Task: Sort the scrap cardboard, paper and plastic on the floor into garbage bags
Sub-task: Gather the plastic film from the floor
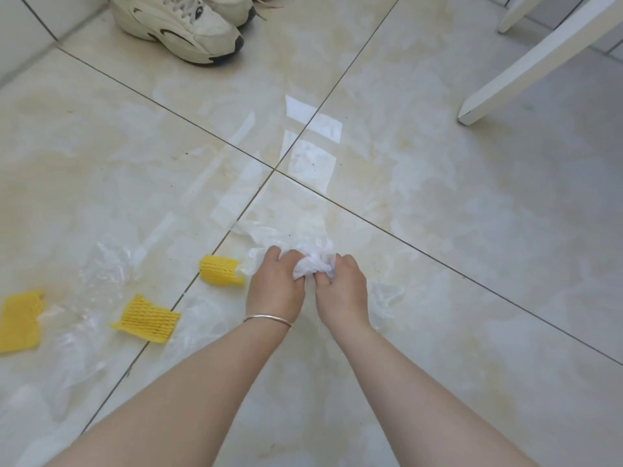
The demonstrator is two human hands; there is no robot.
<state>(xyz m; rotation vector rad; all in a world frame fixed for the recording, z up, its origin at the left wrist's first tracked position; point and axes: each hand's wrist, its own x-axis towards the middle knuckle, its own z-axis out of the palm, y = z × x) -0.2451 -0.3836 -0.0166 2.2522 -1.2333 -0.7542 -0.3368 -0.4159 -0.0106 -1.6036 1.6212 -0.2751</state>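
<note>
Both sets of fingers point(286, 261) are curled into one white plastic wad point(312, 267), the left hand point(274, 288) and right hand point(340, 284) gripping it together just above the floor point(472, 230). Three yellow foam nets point(219, 270) and clear film point(101, 264) lie at nine o'clock. Sneakers point(178, 25) sit at eleven, a white leg point(539, 59) at two.

both bare forearms extend forward and down, converging near the middle of the view. left hand point(274, 286): back facing up, fingers curled downward in a grip. right hand point(340, 288): just beside the left hand, fingers likewise curled in a grip. the knuckles of the two hands nearly meet. left wrist carries a thin bangle point(268, 319).
</note>
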